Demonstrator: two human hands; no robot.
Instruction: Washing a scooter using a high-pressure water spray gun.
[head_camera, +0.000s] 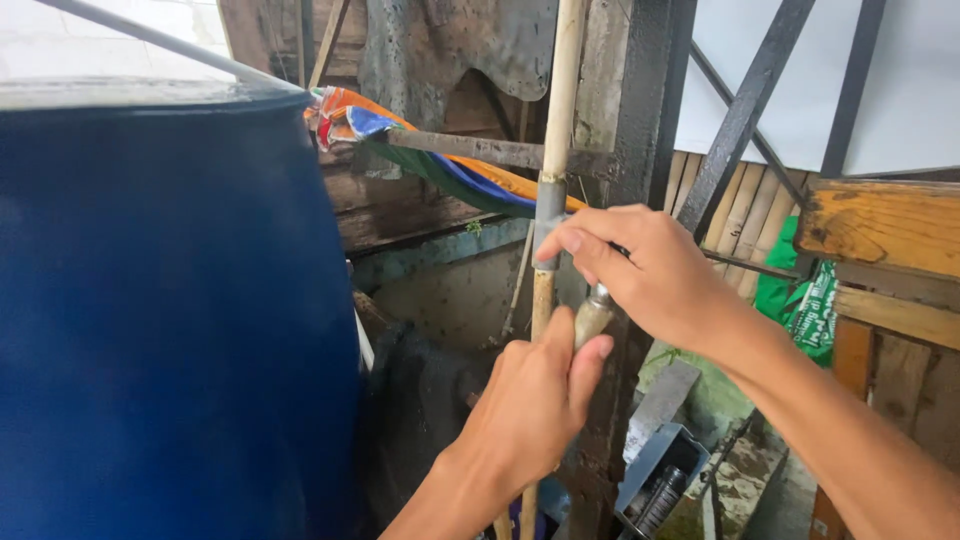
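1. Left hand (530, 405) low, thumb and forefinger pinched on tap spout (592, 318).
2. Right hand (645, 272) above, fingers closed round grey fitting (549, 222) on upright pipe (559, 110).
3. Tap: small, rigid, probably grimy; best gripped by the body.
4. Blue barrel (170, 310) left, wooden wall (420, 200) behind.

Both arms are bare from the forearm down: no sleeves, gloves, watch, rings or bands show. The left hand (540, 395) and the right hand (640, 270) have short, plain, unpainted nails. Only hands, wrists and forearms are in view.
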